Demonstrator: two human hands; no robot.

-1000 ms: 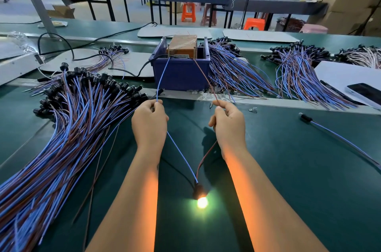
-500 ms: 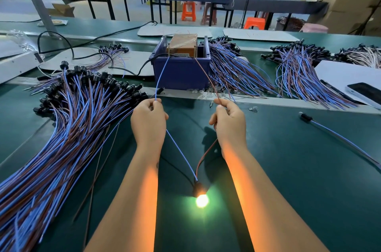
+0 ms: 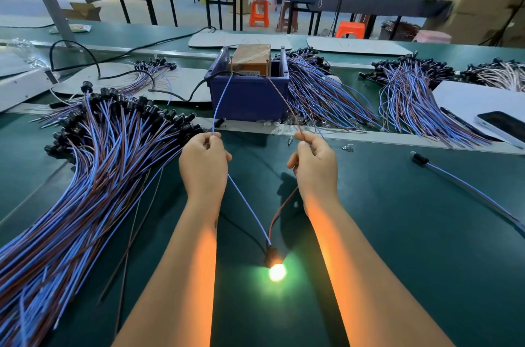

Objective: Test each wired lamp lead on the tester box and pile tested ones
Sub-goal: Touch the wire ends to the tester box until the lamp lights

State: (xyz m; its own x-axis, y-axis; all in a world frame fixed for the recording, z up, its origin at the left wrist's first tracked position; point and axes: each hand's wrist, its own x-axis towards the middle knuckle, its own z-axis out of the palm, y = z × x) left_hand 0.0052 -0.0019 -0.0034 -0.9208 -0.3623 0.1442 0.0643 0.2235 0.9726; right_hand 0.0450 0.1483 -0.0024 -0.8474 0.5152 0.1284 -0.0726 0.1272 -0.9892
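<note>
My left hand (image 3: 204, 165) pinches the blue wire (image 3: 247, 210) of one lamp lead, and my right hand (image 3: 312, 165) pinches its brown wire (image 3: 279, 209). Both wires run up to the tester box (image 3: 251, 58), an orange-brown unit sitting in a blue bin (image 3: 250, 99). The lead's black socket lies on the green mat between my forearms, and its bulb (image 3: 277, 272) glows brightly. A big pile of blue-and-brown leads (image 3: 93, 165) fans out on my left.
More lead bundles (image 3: 321, 96) lie right of the bin, with another bundle (image 3: 409, 91) further right. A single lead (image 3: 466, 190) lies on the mat at the right. A phone (image 3: 502, 126) rests on white paper. Loose small bulbs (image 3: 348, 148) sit near the rail.
Both hands hold nearly still with the wires on the tester. The bulb stays lit.
</note>
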